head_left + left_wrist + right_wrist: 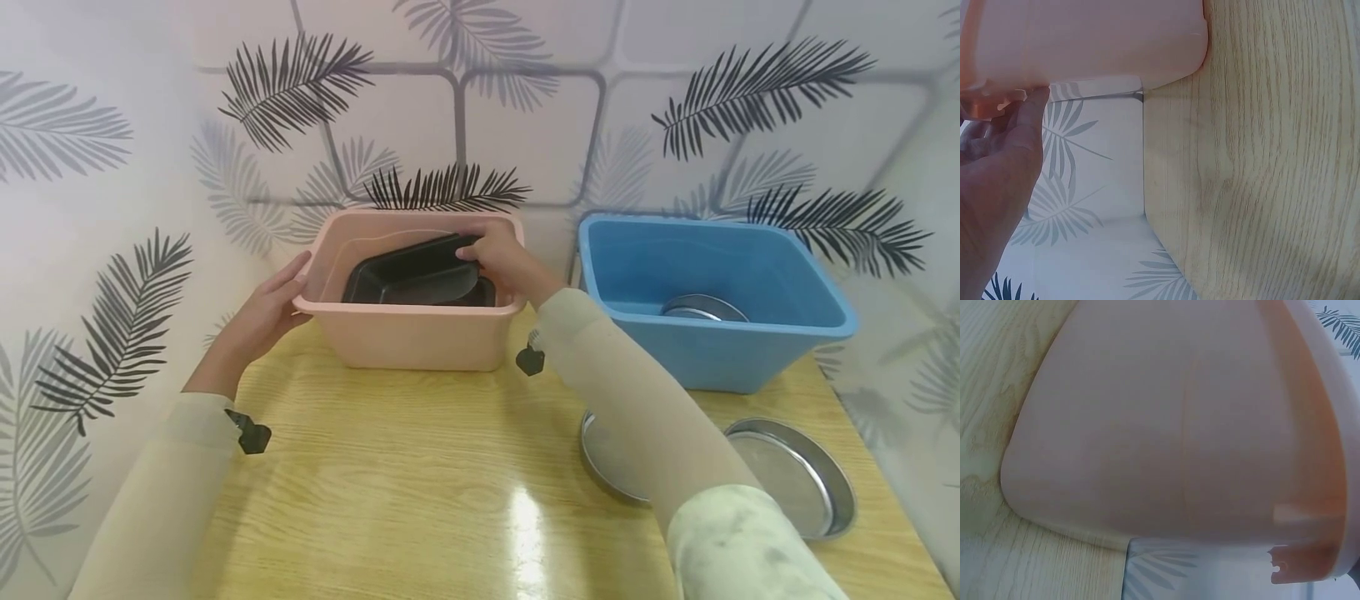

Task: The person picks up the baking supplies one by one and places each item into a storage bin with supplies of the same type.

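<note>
A pink plastic tub (420,337) stands against the wall in the head view. Inside it a black rectangular baking pan (420,279) lies tilted, its right end raised. My right hand (498,254) reaches over the tub's right side and pinches that raised end. Part of another dark pan (483,293) shows beneath it. At the tub's left end, my left hand (262,317) holds the rim from outside; the left wrist view shows its fingers (1032,115) at the rim's underside. The right wrist view is filled by the tub's outer wall (1147,437); that hand is hidden there.
To the right stands a blue tub (712,354) with a round metal pan (705,308) inside. Before it on the wooden table (390,467) lie two round metal pans, one (611,458) partly behind my right forearm, the other (795,479) near the right edge. Patterned walls close in behind and at the sides.
</note>
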`<action>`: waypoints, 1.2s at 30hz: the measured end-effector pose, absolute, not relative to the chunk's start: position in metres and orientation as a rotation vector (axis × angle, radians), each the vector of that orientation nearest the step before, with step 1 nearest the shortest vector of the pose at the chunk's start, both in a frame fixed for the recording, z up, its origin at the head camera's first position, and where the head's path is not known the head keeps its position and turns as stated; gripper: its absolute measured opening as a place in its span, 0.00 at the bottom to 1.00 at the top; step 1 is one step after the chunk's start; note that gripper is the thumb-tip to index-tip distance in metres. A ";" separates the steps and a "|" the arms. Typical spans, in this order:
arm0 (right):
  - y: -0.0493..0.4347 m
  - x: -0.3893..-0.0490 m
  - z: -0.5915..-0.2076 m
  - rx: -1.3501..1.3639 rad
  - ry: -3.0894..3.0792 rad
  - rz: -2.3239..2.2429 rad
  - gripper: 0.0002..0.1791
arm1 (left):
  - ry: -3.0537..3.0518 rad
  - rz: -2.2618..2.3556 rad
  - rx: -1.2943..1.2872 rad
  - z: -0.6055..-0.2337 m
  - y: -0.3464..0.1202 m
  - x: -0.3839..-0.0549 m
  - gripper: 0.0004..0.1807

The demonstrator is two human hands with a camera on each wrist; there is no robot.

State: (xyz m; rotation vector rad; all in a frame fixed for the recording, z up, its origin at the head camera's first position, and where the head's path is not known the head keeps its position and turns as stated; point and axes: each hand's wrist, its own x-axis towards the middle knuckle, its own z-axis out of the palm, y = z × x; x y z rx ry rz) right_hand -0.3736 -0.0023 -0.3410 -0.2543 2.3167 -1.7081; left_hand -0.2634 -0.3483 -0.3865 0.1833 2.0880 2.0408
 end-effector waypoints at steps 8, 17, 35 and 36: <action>0.004 -0.378 -0.340 -0.404 2.460 -1.583 0.28 | 2.084 2.058 0.187 -0.388 -0.348 -0.263 0.35; 0.016 -0.373 -0.337 -0.494 2.417 -1.643 0.30 | 2.106 2.044 0.200 -0.389 -0.349 -0.263 0.35; 0.064 -0.344 -0.320 -0.595 2.311 -1.700 0.32 | 2.313 2.013 0.089 -0.388 -0.348 -0.262 0.36; 0.069 -0.342 -0.320 -0.595 2.309 -1.699 0.32 | 2.331 1.997 0.089 -0.388 -0.347 -0.261 0.36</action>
